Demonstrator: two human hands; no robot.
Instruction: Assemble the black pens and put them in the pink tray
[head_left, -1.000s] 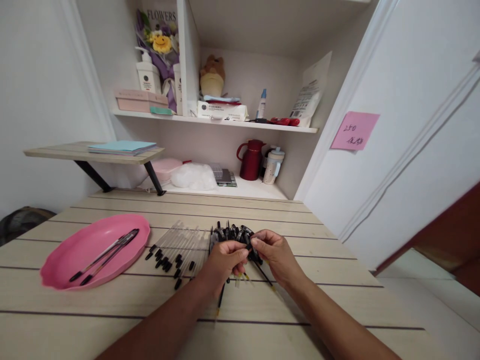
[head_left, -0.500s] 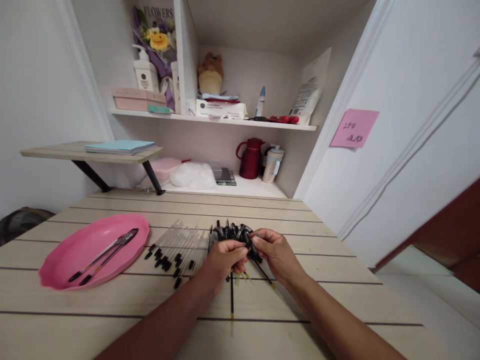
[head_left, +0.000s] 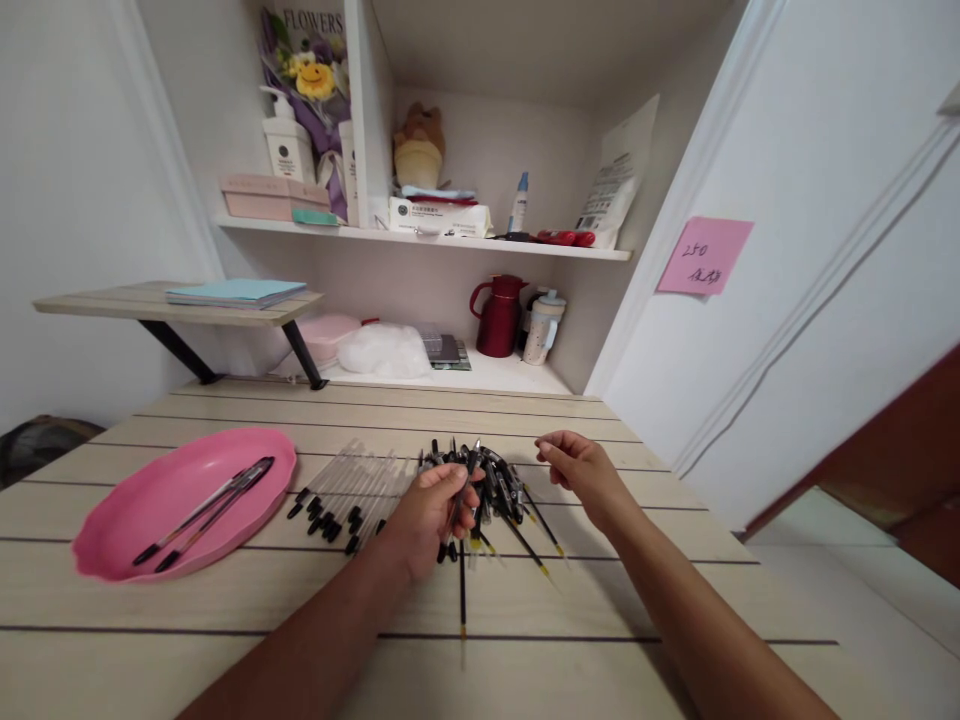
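Observation:
My left hand is closed round a thin black pen part that points up and away from me, at the near edge of a heap of black pen caps and refills. To the right of the heap my right hand hovers with its fingers curled in, and I see nothing in them. A row of clear pen barrels with black ends lies left of my left hand. One refill lies alone on the wooden table, pointing toward me.
A pink oval tray at the left holds a few finished pens. Behind the table stand a small raised shelf with a teal book, a red jug and a cup. A pink note sticks on the white door at the right.
My hands were together over the heap, both on one black piece. My right hand has let go and drawn off to the right; my left hand keeps the piece.

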